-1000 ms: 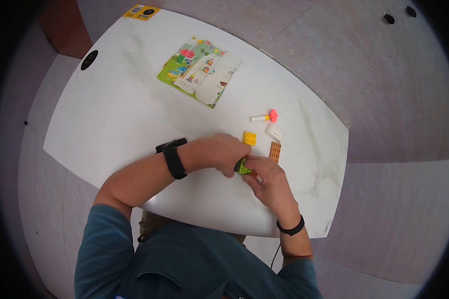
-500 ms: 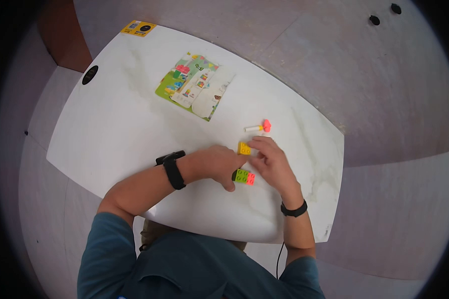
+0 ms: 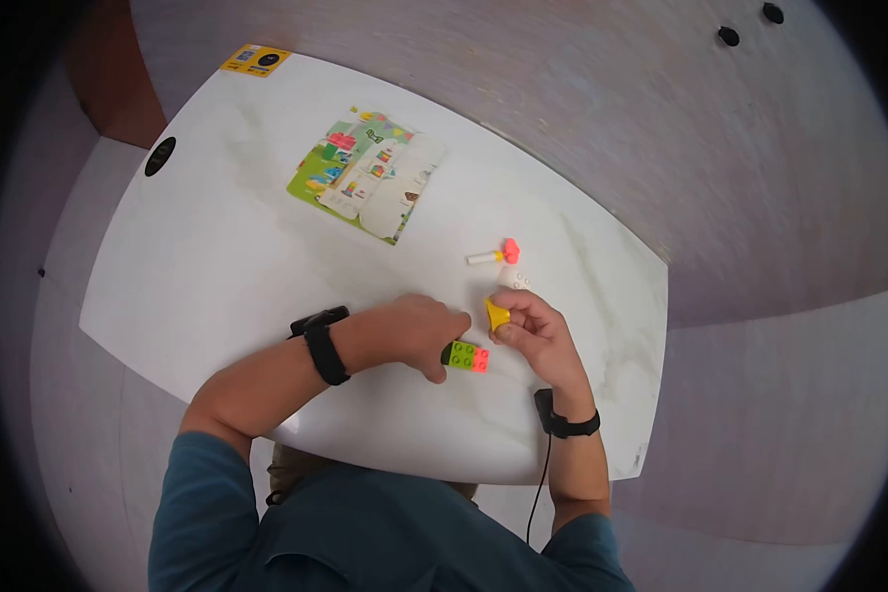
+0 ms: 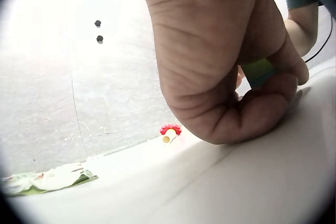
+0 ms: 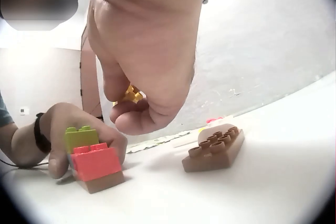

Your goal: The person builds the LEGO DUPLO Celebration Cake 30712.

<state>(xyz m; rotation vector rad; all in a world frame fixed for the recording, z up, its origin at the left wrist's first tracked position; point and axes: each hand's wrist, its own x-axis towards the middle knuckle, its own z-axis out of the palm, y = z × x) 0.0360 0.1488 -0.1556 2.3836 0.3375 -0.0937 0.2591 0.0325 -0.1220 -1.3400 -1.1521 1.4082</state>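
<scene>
My left hand (image 3: 422,333) grips a small stack with green (image 3: 464,355) and red (image 3: 481,360) bricks on top, thumb and fingers at its green end. In the right wrist view a brown layer shows beneath the red brick (image 5: 97,164). Most of the stack is hidden behind the left hand (image 4: 210,50) in the left wrist view. Above and right of the stack, my right hand (image 3: 545,343) pinches a yellow brick (image 3: 497,315), tilted, between thumb and fingers. The same brick (image 5: 133,94) is partly covered by the right hand (image 5: 149,50) in the right wrist view.
A brown studded brick (image 5: 214,153) lies on the table beside the right hand. Beyond the hands are a white brick (image 3: 514,278) and a white stick with a pink flower (image 3: 511,251). A printed booklet (image 3: 370,178) lies farther back on the table (image 3: 217,217).
My right hand has left the stack and taken hold of the yellow brick, which is now tilted in its fingers. The left hand remains at the stack. The head view has shifted slightly.
</scene>
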